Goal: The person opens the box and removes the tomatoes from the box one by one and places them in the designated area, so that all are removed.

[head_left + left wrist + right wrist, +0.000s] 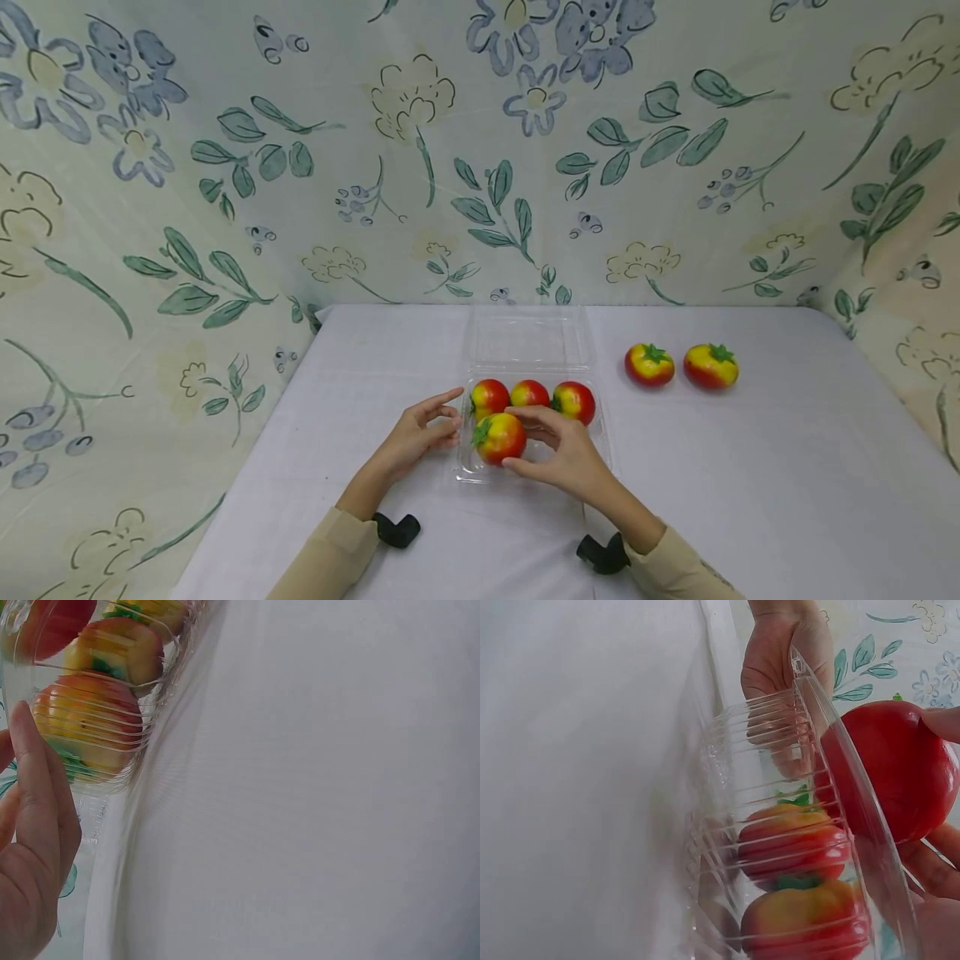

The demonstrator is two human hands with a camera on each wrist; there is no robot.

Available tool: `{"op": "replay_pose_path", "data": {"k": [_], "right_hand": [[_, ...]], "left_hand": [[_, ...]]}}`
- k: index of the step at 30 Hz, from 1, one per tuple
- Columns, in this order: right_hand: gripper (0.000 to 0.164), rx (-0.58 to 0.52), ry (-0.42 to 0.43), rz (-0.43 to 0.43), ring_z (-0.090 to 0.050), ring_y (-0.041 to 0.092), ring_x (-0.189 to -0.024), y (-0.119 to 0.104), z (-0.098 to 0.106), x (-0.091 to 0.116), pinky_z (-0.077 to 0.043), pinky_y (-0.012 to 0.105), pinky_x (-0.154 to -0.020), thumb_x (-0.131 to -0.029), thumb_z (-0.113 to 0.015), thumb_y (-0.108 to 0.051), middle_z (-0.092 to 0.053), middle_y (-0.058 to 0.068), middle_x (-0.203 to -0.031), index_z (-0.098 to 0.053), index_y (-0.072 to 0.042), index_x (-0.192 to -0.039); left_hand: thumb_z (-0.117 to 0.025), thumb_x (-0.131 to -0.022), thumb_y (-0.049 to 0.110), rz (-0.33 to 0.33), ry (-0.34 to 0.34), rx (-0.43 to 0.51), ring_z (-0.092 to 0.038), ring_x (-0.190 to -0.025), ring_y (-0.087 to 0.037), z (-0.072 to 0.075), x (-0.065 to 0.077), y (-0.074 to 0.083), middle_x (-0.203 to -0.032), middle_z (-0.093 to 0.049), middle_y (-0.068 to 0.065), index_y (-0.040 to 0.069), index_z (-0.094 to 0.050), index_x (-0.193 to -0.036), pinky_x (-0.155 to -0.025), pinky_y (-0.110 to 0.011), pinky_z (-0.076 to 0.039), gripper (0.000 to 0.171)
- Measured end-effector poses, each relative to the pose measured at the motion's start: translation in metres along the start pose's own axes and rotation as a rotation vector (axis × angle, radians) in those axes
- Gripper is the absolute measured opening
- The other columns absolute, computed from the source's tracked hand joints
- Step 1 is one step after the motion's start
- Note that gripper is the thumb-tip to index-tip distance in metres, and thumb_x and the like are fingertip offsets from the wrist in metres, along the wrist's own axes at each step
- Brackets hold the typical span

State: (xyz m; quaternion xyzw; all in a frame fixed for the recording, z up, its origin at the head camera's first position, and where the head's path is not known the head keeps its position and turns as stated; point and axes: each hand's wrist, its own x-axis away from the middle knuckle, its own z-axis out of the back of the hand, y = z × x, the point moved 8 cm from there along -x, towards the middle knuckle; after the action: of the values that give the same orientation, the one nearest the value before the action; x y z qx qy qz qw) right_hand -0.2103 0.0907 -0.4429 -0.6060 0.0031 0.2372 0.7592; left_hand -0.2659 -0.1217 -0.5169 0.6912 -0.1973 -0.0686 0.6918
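A clear plastic clamshell box (558, 463) lies with its lid (529, 340) folded back. Three red-and-yellow tomatoes sit along its back: one on the left (490, 395), one in the middle (528, 392), one on the right (574, 402). My right hand (566, 450) grips another tomato (500, 438) between thumb and fingers over the box's front left; in the right wrist view this tomato (900, 772) is above the rim. My left hand (416, 433) is at the box's left side with fingers extended; whether it touches the wall I cannot tell.
Two more tomatoes, one nearer (649, 365) and one farther right (711, 367), lie on the white tablecloth (750, 483) right of the box. A floral curtain (315, 150) hangs behind the table and along its sides.
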Motion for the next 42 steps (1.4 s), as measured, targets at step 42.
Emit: {"op": "replay_pose_path", "data": {"k": [42], "right_hand": [[0.055,-0.049,0.118,-0.026,-0.061,0.015,-0.114,0.013,0.058,0.012,-0.052,0.026,-0.093,-0.08,-0.083,-0.003,-0.062,0.013,-0.128,-0.061,-0.004,-0.129]], "left_hand": [[-0.067,-0.096,0.008,0.003,-0.005,0.04,-0.065,-0.076,-0.012,-0.002,0.002,0.002,-0.108,-0.055,-0.01,0.01,-0.047,-0.149,-0.077,-0.024,-0.058,0.056]]}}
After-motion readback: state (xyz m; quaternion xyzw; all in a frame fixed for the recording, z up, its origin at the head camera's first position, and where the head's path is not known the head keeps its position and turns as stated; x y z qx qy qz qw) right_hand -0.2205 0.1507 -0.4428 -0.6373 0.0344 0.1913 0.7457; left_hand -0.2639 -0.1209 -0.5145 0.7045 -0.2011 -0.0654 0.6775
